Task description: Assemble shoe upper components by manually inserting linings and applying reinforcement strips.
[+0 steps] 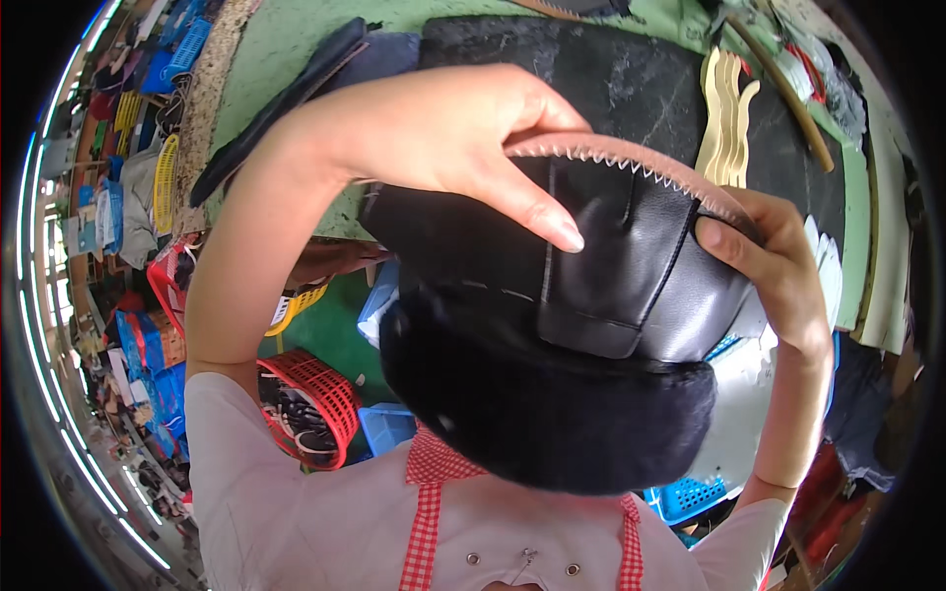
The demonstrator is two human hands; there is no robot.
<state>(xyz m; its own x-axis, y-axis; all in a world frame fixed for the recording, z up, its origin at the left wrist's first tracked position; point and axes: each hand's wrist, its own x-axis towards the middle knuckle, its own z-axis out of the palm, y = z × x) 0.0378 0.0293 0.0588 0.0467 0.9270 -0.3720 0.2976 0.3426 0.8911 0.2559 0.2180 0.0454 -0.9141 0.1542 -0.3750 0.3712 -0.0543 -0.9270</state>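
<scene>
Both hands hold up a black leather piece (601,276) whose exact kind I cannot make out. Smooth panels with stitched seams form its upper part, and a thick black fur band (552,414) hangs along its lower side towards my chest. A brown edge strip (655,158) with pale zigzag stitches curves along the top. My left hand (473,128) grips that top edge, its thumb lying across the leather and its other fingers mostly hidden behind. At the right end of the strip, my right hand (774,241) pinches the edge, thumb in front, fingers partly hidden behind.
Beyond the piece lies a dark slab (641,84) on a green tabletop (394,20). Cream wavy strips (724,108) and a thin wooden stick (783,94) rest at its right. Dark blue folded material (286,108) lies left. Below are a red basket (340,399) and a blue basket (685,500).
</scene>
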